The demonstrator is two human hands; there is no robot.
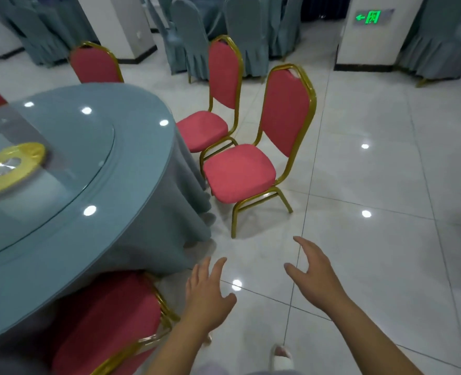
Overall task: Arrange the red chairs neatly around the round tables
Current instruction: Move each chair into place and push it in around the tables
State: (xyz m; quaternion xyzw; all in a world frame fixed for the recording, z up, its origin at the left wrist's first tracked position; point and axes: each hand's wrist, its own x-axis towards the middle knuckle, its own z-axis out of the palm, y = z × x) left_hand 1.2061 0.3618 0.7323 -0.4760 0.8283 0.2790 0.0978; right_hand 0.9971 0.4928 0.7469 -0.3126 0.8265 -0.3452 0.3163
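A round table [110,239] with a blue-grey cloth fills the left. Red chairs with gold frames stand around it. The nearest upright chair [240,171] sits at the table's right side, its seat turned towards the table. Behind it stands a second red chair [205,128], and a third chair [94,66] shows its back at the table's far side. A fourth red chair [110,315] is tucked under the table's near edge at bottom left. My left hand [207,293] and my right hand [313,274] hover open over the floor in front of the nearest chair, touching nothing.
A glass turntable [61,163] with a gold disc [10,166] lies on the table. Chairs in grey-blue covers [243,33] stand at the back. White pillars [370,33] rise at back right and back left. Glossy white floor tiles [386,185] spread to the right.
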